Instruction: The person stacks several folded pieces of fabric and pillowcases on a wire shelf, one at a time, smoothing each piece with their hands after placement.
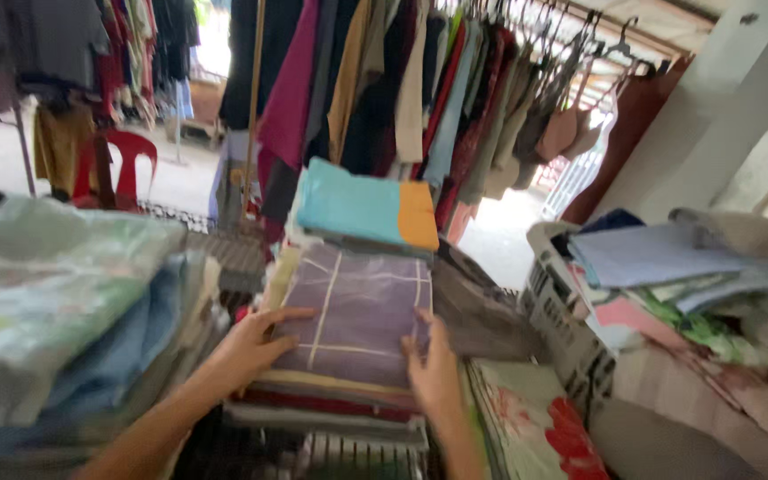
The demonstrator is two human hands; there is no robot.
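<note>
Your left hand (246, 347) lies flat with fingers spread on the left edge of the purple folded cloth (357, 311), the one crossed by thin pale lines, and your right hand (433, 369) presses open-palmed against its right front corner. Neither hand pinches anything; both rest on the fabric as if squaring it up. That cloth is the top piece of the near stack (331, 404) straight in front of you, above cream, red and grey layers.

You appear to be at the settling stage: the piece is laid down and is being aligned with the folds beneath. A next move would call for even pressure from both palms, so the top layer does not slide off the narrow pile, and for keeping its edges flush with the layers below.

Just behind sits a teal and orange folded cloth (366, 212) on its own pile. The stacks seem to rest on a wire-grid bench (348, 449), though little of it shows. To your left is a tall heap of pale green and blue bedding (55, 293); to your right a floral cloth (535, 427) and a white crate (562, 320) heaped with fabrics. Hanging garments (420, 80) crowd a rail behind, and a red plastic chair (122, 164) stands by the bright open doorway.
</note>
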